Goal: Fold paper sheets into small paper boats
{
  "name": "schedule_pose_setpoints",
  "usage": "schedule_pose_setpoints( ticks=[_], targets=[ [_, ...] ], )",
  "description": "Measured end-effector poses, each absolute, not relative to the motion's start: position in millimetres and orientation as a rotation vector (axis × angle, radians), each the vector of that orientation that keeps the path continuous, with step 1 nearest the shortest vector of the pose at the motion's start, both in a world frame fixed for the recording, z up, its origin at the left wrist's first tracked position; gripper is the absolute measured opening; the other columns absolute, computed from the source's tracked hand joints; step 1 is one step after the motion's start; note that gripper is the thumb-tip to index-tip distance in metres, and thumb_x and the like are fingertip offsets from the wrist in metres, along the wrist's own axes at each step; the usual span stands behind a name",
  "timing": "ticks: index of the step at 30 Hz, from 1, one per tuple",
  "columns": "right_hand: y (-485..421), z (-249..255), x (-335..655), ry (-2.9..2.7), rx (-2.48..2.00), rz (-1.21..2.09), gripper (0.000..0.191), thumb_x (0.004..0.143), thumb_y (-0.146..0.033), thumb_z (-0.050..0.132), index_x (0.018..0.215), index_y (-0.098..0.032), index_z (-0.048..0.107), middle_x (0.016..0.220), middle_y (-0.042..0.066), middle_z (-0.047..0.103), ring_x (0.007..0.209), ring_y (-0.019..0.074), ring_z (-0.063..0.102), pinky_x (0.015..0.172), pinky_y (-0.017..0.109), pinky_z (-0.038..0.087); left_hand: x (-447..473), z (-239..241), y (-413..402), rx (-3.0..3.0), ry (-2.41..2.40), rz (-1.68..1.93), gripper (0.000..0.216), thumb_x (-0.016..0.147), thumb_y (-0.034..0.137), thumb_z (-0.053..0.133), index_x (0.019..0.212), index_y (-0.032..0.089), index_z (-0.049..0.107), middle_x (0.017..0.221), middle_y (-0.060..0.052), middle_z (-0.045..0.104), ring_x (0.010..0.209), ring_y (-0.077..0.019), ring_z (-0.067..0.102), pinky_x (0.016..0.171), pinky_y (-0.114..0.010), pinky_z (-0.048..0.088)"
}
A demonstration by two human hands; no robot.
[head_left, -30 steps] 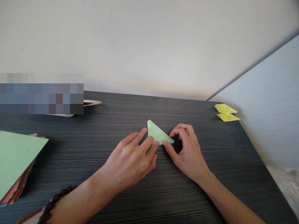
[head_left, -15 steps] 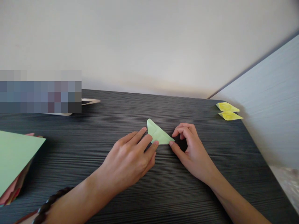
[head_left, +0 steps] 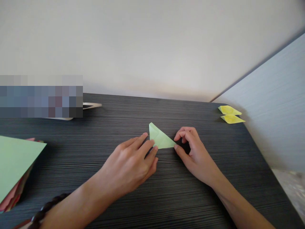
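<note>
A small light green folded paper (head_left: 164, 140), roughly triangular, lies on the dark tabletop before me with creases showing on its face. My left hand (head_left: 133, 160) rests palm down, fingers stretched and slightly spread, with its fingertips pressing the paper's left and lower-left part. That hand's thumb is partly hidden. At the paper's right corner, my right hand (head_left: 193, 152) has thumb and index finger close together, pinching the tip. Its other fingers curl inward above the table.
Two yellow folded paper pieces (head_left: 230, 110) sit near the table's far right corner. To the left lies a stack of coloured paper (head_left: 19, 159), green on top. A blurred-out object (head_left: 43, 98) stands at back left. Walls border the dark table (head_left: 133, 108) behind and right.
The right thumb has come up to the paper's right corner, and the strip along its upper right edge looks different. My left hand stays on the paper; the view shifts slightly.
</note>
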State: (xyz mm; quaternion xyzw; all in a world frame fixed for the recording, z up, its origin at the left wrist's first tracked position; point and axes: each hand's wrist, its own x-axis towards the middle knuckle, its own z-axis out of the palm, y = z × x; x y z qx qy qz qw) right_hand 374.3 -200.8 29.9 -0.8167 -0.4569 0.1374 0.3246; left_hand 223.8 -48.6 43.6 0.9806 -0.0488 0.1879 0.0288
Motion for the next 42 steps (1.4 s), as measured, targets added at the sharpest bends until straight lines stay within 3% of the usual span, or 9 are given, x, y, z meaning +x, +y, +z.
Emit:
schedule_pose_setpoints(
  ticks=[6,11,20,26,33,37,42],
  targets=[
    [-193.0,23.9,364.4,-1.216,-2.239,0.134,0.020,0.076,-0.029,0.061,0.090,-0.022,0.048,0.101,0.007,0.049,0.092,0.0227,0.049,0.077,0.040,0.042,223.0,40.5,-55.3,3.049,-0.104,0.557,0.023,0.087,0.020,0.049,0.098,0.015,0.068,0.094,-0.007,0.069,0.105,-0.0312,0.062,0.082,-0.043,0.058],
    [-192.3,23.1,366.2,-1.198,-2.247,0.164,0.020,0.075,-0.025,0.062,0.089,-0.022,0.048,0.100,0.006,0.049,0.092,0.0216,0.049,0.077,0.039,0.042,222.5,39.7,-55.9,3.059,-0.111,0.521,0.023,0.089,0.021,0.048,0.098,0.015,0.068,0.091,-0.007,0.068,0.106,-0.0311,0.061,0.082,-0.042,0.058],
    [-197.6,25.7,376.0,-1.168,-2.148,0.243,0.011,0.080,-0.014,0.052,0.087,-0.022,0.049,0.098,0.004,0.048,0.073,0.0145,0.047,0.073,0.034,0.044,221.8,39.8,-55.5,3.032,-0.103,0.535,0.020,0.088,0.020,0.050,0.098,0.016,0.067,0.087,-0.005,0.065,0.104,-0.0296,0.060,0.081,-0.041,0.057],
    [-196.4,23.4,370.9,-1.291,-2.237,0.151,0.031,0.084,-0.028,0.054,0.115,-0.023,0.051,0.112,0.007,0.051,0.097,0.0216,0.052,0.084,0.040,0.043,223.7,36.1,-53.5,2.936,-0.062,0.477,0.021,0.086,0.020,0.052,0.102,0.019,0.065,0.094,-0.005,0.062,0.108,-0.0293,0.052,0.086,-0.043,0.051],
    [-195.8,18.8,372.3,-1.331,-2.251,0.104,0.027,0.085,-0.032,0.055,0.111,-0.024,0.058,0.107,0.006,0.053,0.099,0.0215,0.054,0.086,0.040,0.043,228.9,24.3,-40.9,2.725,0.038,0.458,0.024,0.091,0.021,0.046,0.110,0.022,0.062,0.102,-0.006,0.058,0.096,-0.0203,0.052,0.087,-0.039,0.046],
    [-196.0,20.6,373.2,-1.364,-2.215,0.127,0.025,0.084,-0.030,0.057,0.108,-0.024,0.058,0.107,0.005,0.054,0.099,0.0211,0.054,0.087,0.040,0.043,229.1,20.4,-33.7,2.762,0.256,0.470,0.032,0.091,0.030,0.049,0.121,0.021,0.057,0.114,-0.010,0.056,0.106,-0.0262,0.046,0.088,-0.045,0.042],
    [-196.0,23.8,373.5,-1.365,-2.156,0.164,0.021,0.083,-0.026,0.058,0.104,-0.023,0.058,0.106,0.004,0.056,0.098,0.0201,0.054,0.085,0.039,0.044,229.0,20.6,-33.0,2.726,0.253,0.444,0.027,0.090,0.030,0.050,0.114,0.023,0.061,0.111,-0.008,0.058,0.105,-0.0255,0.046,0.087,-0.045,0.040]
  ],
)
